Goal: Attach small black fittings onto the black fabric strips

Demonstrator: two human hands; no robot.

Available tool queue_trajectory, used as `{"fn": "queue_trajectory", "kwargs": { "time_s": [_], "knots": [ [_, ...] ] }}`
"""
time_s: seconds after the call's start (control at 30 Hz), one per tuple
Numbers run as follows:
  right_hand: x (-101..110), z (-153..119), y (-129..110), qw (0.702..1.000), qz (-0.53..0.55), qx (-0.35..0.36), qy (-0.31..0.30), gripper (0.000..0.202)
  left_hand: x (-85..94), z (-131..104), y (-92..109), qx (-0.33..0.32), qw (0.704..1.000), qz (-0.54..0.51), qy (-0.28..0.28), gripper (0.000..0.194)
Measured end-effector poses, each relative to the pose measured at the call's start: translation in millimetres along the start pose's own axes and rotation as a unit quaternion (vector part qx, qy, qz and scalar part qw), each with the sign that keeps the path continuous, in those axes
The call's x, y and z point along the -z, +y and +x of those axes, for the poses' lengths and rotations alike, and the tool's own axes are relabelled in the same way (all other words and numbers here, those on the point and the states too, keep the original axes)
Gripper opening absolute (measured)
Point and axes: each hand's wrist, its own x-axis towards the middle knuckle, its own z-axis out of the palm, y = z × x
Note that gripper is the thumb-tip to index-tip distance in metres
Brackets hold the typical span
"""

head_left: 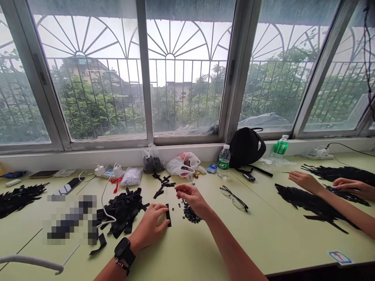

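My left hand (150,223), with a ring and a black watch (124,251) on its wrist, rests on the table with its fingertips on a short black strip (168,215). Above a pile of small dark round pieces (191,214), my right hand (190,197) pinches a tiny dark piece between thumb and forefinger. Left of my left hand lies a heap of black strips (124,210). A few more black strips (163,184) lie crossed beyond my hands.
Eyeglasses (234,198), a water bottle (224,161) and a black bag (246,147) stand or lie right of centre. Plastic bags (184,164) and a power strip (109,173) line the back. At right, another person's hands (307,182) are over black strips (310,203).
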Motion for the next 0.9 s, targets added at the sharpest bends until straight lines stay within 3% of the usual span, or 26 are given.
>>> {"fn": "queue_trajectory", "kwargs": {
  "time_s": [0.33, 0.73, 0.9],
  "knots": [
    [-3.1, 3.5, 5.1, 0.999, 0.038, 0.017, 0.018, 0.036, 1.4, -0.3, 2.9, 0.004, 1.0, -0.005, 0.0, 0.035],
    [1.7, 5.6, 9.3, 0.994, 0.039, 0.023, 0.098, 0.049, 3.1, 0.6, 5.6, 0.008, 1.0, -0.01, -0.007, 0.034],
    [1.6, 6.8, 11.1, 0.995, 0.038, 0.023, 0.092, 0.049, 4.4, 0.6, 7.3, 0.005, 1.0, -0.014, -0.008, 0.034]
  ]
}}
